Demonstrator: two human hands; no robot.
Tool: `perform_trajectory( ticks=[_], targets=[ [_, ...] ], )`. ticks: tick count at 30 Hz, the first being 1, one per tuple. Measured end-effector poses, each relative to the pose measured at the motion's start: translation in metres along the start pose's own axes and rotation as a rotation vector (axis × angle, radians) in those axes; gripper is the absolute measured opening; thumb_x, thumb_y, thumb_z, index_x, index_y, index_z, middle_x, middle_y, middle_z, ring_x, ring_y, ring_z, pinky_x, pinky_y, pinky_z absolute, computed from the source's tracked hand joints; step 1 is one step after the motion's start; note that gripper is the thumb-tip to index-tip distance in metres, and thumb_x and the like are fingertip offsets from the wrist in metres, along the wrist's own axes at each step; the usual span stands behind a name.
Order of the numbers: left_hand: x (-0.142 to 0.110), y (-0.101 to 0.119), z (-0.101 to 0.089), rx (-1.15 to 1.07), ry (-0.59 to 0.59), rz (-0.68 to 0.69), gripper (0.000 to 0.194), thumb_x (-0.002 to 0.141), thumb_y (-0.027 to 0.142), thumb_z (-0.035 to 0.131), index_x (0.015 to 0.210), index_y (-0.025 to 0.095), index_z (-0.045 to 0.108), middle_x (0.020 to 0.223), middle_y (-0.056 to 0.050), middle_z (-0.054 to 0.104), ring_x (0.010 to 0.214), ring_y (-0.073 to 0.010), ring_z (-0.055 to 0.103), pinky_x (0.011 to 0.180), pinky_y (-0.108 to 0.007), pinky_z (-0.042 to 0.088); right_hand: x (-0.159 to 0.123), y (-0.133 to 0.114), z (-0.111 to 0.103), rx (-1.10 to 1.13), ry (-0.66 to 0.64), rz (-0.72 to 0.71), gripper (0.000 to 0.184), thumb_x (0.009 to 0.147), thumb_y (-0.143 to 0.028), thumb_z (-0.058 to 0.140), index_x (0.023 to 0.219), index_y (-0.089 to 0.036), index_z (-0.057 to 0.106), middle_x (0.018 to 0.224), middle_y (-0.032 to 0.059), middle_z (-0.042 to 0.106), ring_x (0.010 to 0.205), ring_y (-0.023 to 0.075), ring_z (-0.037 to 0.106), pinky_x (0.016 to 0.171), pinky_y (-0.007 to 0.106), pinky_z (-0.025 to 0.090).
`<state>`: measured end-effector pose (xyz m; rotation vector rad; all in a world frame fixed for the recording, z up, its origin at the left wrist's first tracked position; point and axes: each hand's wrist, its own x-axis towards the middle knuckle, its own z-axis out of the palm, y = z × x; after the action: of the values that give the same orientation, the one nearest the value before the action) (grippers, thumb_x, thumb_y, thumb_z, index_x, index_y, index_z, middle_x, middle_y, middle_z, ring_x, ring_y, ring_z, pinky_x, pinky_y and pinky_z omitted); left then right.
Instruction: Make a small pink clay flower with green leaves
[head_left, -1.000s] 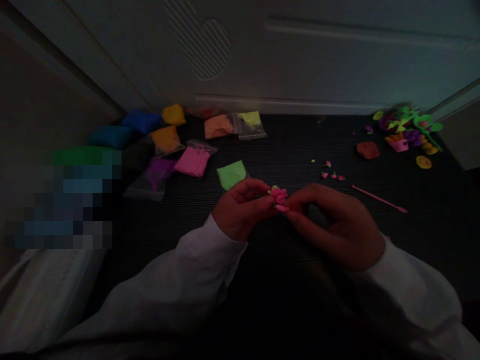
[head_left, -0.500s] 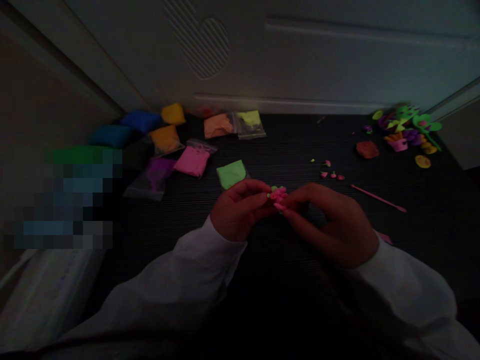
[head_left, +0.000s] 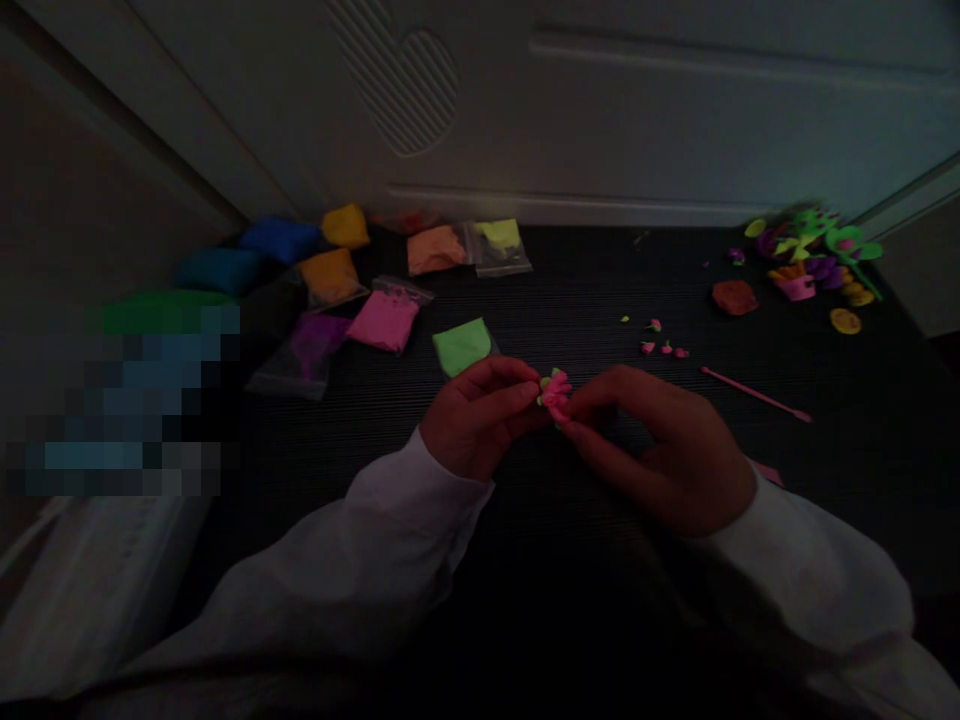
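Between my two hands is a small pink clay flower cluster point(head_left: 556, 392) with bits of green at its edge. My left hand point(head_left: 484, 410) pinches it from the left with thumb and fingers. From the right, my right hand point(head_left: 664, 445) has its thumb and forefinger closed on the cluster's lower right side. Beyond them lie several tiny pink clay buds point(head_left: 666, 348) with green tips. A pink modelling stick point(head_left: 756, 394) rests to the right of the buds. Behind my left hand sits a bag of light green clay point(head_left: 463, 346).
Bags of coloured clay, among them a pink one point(head_left: 385, 320) and an orange one point(head_left: 330, 277), spread over the dark table's left. Finished clay flowers point(head_left: 817, 250) crowd the far right corner, near a reddish-brown lump point(head_left: 734, 297). A pale panel point(head_left: 637, 130) closes off the back.
The pink flower cluster has turned slightly between my fingers, and its lower bud now sits closer against the rest. Both hands stay nearly in place.
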<state>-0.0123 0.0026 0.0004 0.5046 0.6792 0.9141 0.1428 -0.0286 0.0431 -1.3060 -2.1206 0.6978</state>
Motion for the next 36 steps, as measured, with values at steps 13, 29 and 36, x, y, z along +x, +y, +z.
perform_trajectory(
  ticks=[13,29,36],
  targets=[
    [0.0,-0.0003,0.0024,0.013,0.03,0.016,0.014,0.058,0.006,0.06,0.069,0.015,0.057,0.072,0.0,0.062,0.071,-0.0117,0.059,0.075,-0.031,0.045,-0.0009,0.0002,-0.0017,-0.024,0.03,0.01,0.014,0.072,-0.018,0.048,0.085,-0.018,0.054,0.076,0.0018,0.057,0.069,0.0107,0.052,0.063,0.023,0.042],
    [-0.0004,-0.0036,0.0055,0.048,0.055,0.055,0.012,0.058,0.007,0.061,0.068,0.014,0.061,0.071,-0.001,0.064,0.069,-0.0107,0.059,0.071,-0.026,0.046,-0.0006,0.0006,0.0017,-0.005,0.04,0.04,0.014,0.072,-0.019,0.05,0.085,-0.018,0.055,0.075,0.0015,0.057,0.067,0.0104,0.051,0.061,0.023,0.041],
    [-0.002,-0.004,0.0068,0.049,0.073,0.064,0.011,0.057,0.007,0.062,0.066,0.015,0.062,0.07,0.0,0.064,0.068,-0.0106,0.058,0.074,-0.028,0.044,-0.0005,-0.0001,0.0014,0.038,0.057,0.07,0.011,0.071,-0.019,0.051,0.081,-0.017,0.055,0.073,0.0004,0.057,0.065,0.0092,0.051,0.059,0.021,0.041]
  ],
)
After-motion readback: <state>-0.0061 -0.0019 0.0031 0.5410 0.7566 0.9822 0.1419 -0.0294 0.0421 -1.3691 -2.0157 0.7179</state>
